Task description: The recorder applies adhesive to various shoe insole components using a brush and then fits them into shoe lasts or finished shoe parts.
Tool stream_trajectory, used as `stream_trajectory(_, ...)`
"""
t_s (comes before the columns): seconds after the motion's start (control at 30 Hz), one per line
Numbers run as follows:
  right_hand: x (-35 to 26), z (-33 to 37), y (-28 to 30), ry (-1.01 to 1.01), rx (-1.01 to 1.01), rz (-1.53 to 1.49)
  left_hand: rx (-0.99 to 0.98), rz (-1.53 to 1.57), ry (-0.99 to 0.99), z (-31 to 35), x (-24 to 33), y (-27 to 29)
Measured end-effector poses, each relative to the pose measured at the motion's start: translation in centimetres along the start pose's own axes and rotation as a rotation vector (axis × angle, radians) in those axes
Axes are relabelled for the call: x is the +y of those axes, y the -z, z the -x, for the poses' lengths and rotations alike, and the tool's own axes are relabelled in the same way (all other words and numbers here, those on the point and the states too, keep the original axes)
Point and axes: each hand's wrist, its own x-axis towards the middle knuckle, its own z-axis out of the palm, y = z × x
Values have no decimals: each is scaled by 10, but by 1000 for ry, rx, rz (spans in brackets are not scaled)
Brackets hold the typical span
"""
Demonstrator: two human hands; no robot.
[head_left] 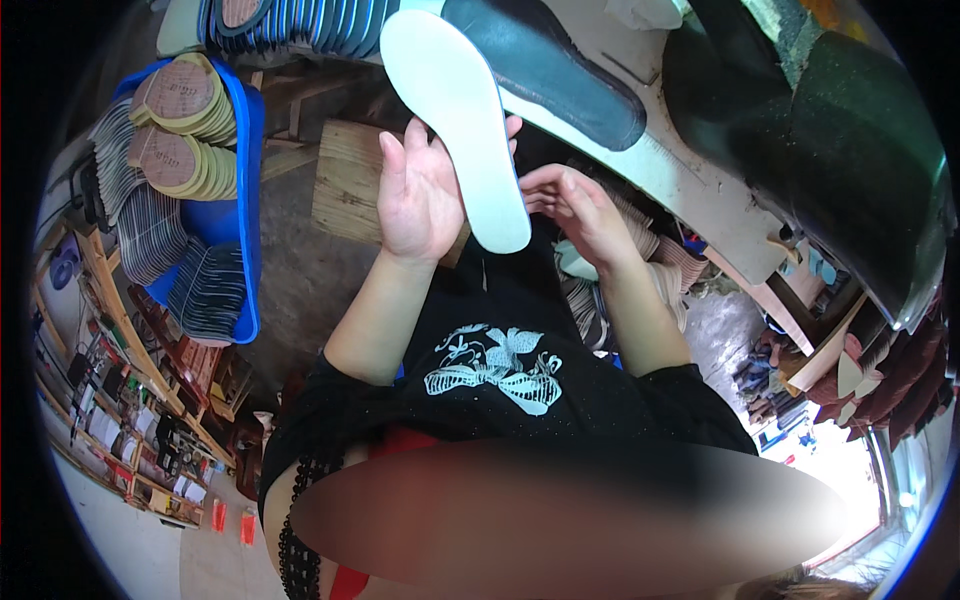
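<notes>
A white shoe insole (462,120) is held up in front of me, its wide end pointing away to the upper left and its heel end toward me. My left hand (425,200) supports it from behind, palm up, with the thumb standing apart; fingertips show past the insole's right edge. Close to that same edge, on the heel half, is my right hand (590,215), its fingers bent and apart. Whether its fingertips touch the insole I cannot tell. Behind the white insole, a black insole-shaped piece (550,75) lies on the workbench (690,180).
To the left is a blue crate (250,200) with several stacks of insoles. More dark insoles (310,25) stand in a row at the far edge. A wooden board (345,185) is beyond my left forearm. Large dark sheets (800,170) hang over the bench at right.
</notes>
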Motion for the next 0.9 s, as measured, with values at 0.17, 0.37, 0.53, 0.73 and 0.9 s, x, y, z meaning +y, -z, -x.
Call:
stream_trajectory(0.17,12,-9,-17,-93,-78,-238,-23,-57,-64,3,1,3)
stream_trajectory(0.37,11,-19,-20,-169,-226,-365,-69,-118,-72,7,6,6)
stream_trajectory(0.53,10,-28,-28,-156,-329,-462,-65,-108,-73,8,6,8)
stream_trajectory(0.73,5,-35,-34,-149,-378,-472,-69,-155,-47,9,8,8)
stream_trajectory(0.9,-11,-24,-26,-143,-381,-310,-138,-179,9,9,12,19)
